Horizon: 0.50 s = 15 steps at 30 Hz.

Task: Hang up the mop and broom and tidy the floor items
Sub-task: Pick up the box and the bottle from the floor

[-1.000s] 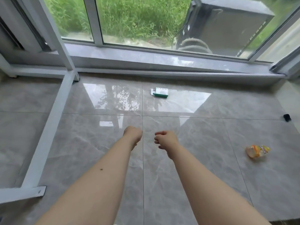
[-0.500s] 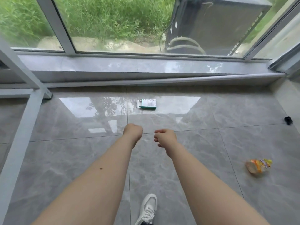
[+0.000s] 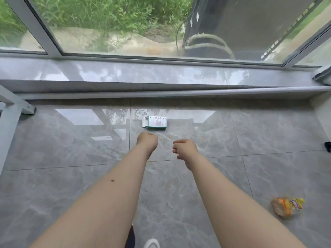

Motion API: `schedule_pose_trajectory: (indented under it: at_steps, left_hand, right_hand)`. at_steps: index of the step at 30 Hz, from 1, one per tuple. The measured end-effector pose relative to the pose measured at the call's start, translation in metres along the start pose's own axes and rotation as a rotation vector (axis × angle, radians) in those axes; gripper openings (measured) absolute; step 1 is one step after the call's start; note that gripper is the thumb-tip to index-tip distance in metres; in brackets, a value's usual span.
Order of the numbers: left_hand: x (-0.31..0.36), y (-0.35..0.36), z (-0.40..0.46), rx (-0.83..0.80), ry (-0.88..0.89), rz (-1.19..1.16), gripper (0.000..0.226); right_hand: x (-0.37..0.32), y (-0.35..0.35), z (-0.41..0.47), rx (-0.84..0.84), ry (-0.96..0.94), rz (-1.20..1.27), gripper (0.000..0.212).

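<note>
Stepping closer to the green box (image 3: 155,122), now on the floor (image 3: 71,176) just ahead of the left grip (image 3: 147,142) (apart or together, cannot tell), right grip (image 3: 185,149) loosely curled and empty, seemingly ready for a pickup, snack packet (image 3: 286,206) well off right.

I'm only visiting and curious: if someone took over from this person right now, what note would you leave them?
Left hand: bent down, fingers hidden, nothing seen in it.
Right hand: loosely curled, empty.
Green box: on the floor just ahead of both hands, end flap open.
Orange snack packet: on the floor, far right.
Small black item: right edge, unclear what.
Done: nothing picked up yet; mop and broom not in view.
Left: gather the floor items, hang mop and broom.
</note>
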State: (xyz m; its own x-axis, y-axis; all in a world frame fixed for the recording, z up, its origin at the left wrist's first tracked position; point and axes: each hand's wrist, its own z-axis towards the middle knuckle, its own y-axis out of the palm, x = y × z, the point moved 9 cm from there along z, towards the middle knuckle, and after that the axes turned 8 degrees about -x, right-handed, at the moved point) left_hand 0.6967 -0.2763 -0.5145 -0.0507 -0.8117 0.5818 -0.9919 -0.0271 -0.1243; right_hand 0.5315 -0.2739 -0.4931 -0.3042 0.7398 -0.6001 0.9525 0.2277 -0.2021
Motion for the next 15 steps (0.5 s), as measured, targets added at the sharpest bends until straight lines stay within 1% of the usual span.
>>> schedule_pose_trajectory:
  at_steps: [2,4,7,10,11,13,15]
  left_hand:
    - [0.018,0.000,0.020,0.009,0.019,0.015,0.027]
    - [0.033,-0.003,0.039,0.022,0.021,0.016,0.031]
    - [0.057,-0.007,0.070,0.006,0.005,0.026,0.022]
    - [0.067,-0.015,0.099,-0.011,-0.024,0.039,0.020]
    - [0.072,-0.018,0.108,-0.016,-0.030,0.050,0.022]
    - [0.077,-0.021,0.126,-0.024,-0.043,0.075,0.036]
    - [0.078,-0.024,0.144,-0.014,-0.070,0.081,0.044]
  right_hand:
    - [-0.019,0.000,0.017,-0.004,-0.003,-0.006,0.022]
    - [-0.036,-0.002,0.034,-0.004,-0.009,-0.013,0.023]
    - [-0.061,-0.006,0.063,-0.003,-0.001,-0.022,0.028]
    - [-0.074,-0.004,0.091,-0.006,0.059,0.005,0.023]
    - [-0.080,-0.003,0.101,-0.008,0.076,0.010,0.022]
    - [-0.089,0.001,0.120,-0.007,0.103,0.016,0.024]
    - [-0.093,0.006,0.142,-0.002,0.134,0.005,0.029]
